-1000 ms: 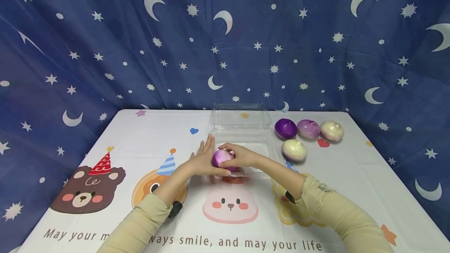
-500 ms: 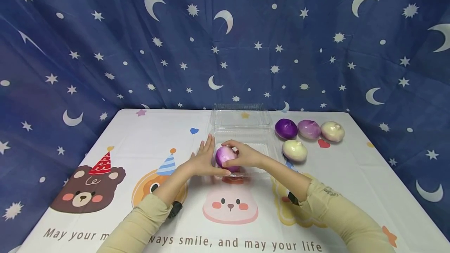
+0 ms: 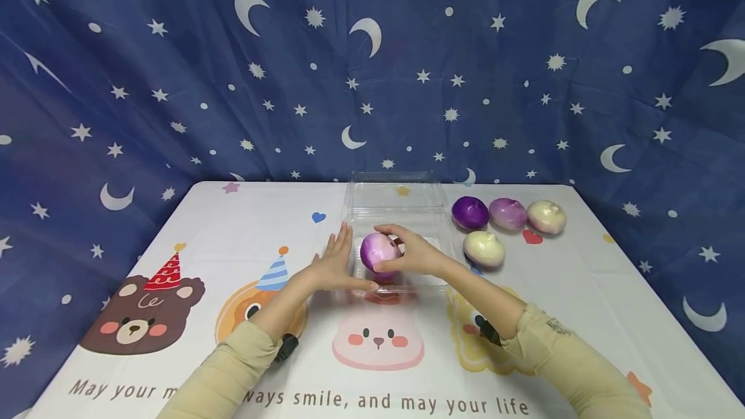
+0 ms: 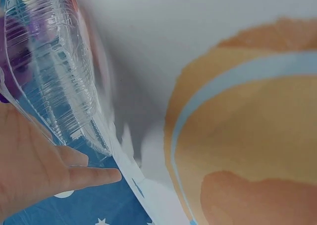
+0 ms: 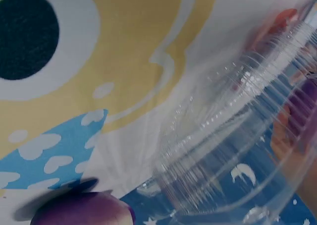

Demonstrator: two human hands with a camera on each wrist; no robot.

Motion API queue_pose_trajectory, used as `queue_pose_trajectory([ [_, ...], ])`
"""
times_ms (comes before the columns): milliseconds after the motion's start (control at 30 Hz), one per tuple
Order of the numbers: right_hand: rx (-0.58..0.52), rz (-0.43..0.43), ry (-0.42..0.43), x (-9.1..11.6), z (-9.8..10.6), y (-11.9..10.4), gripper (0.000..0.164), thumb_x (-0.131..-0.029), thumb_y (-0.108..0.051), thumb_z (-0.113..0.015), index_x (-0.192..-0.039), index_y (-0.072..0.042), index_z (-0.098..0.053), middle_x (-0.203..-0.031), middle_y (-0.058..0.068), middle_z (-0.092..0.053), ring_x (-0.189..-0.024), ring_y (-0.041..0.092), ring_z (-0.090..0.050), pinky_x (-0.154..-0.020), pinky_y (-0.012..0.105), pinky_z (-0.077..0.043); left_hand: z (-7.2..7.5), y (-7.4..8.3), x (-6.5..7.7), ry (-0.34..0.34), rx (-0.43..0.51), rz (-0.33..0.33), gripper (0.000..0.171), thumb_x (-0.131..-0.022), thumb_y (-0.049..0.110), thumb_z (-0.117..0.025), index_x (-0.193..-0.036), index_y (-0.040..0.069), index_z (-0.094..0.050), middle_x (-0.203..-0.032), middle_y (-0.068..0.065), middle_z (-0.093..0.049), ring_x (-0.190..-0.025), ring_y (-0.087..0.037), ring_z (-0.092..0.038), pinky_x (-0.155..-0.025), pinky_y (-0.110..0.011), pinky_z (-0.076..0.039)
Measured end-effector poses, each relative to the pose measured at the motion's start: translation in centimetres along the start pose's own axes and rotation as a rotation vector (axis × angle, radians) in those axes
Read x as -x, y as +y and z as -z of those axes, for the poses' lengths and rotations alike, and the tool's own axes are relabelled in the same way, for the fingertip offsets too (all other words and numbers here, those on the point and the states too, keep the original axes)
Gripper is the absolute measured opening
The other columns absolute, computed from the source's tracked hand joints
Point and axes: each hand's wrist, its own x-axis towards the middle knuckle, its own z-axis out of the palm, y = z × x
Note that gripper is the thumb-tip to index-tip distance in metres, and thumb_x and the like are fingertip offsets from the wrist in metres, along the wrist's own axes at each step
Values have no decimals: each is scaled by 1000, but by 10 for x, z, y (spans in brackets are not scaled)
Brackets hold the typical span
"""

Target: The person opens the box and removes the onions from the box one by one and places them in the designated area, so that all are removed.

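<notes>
A clear plastic clamshell box (image 3: pixel 431 280) lies on the table with its lid (image 3: pixel 396 195) folded back. Inside its left half, my right hand (image 3: pixel 418 255) holds a purple-and-white onion (image 3: pixel 377 249) between thumb and fingers. At the box's front left corner, my left hand (image 3: pixel 334 270) rests with fingers straight and spread, the thumb along the front rim. The left wrist view shows that hand (image 4: pixel 34 165) against the ribbed wall (image 4: pixel 67 76), purple showing through it. To the right of the box lie a dark purple onion (image 3: pixel 470 213) and a white onion (image 3: pixel 484 249).
Further right sit a light purple onion (image 3: pixel 508 213) and a cream one (image 3: pixel 546 216). The white tablecloth (image 3: pixel 250 225) carries printed cartoon animals and lettering. Behind it hangs a blue curtain (image 3: pixel 279 128) with moons and stars.
My right hand has shifted the onion a little to the right and away from me inside the box, off the left hand's palm. The left hand has stayed in place.
</notes>
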Motion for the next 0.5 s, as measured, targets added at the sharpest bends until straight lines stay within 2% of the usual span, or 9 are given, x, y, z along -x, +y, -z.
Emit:
queue_pose_trajectory([
  [333,-62,75,99,8,14,-7,74,-74,-12,-79,-138,-2,-43,-134,18,-50,-107,32,-53,-81,35,-53,1,-1,1,20,7,-3,128,-70,61,-72,-150,3,9,-157,-12,18,-144,-41,7,-105,-73,-10],
  [500,-71,74,140,14,20,-12,84,-72,-13,-81,-142,-3,-36,-136,20,-48,-112,36,-51,-84,39,-51,0,-1,0,22,10,-8,127,-70,60,-72,-150,3,8,-157,-12,18,-144,-41,7,-105,-73,-11],
])
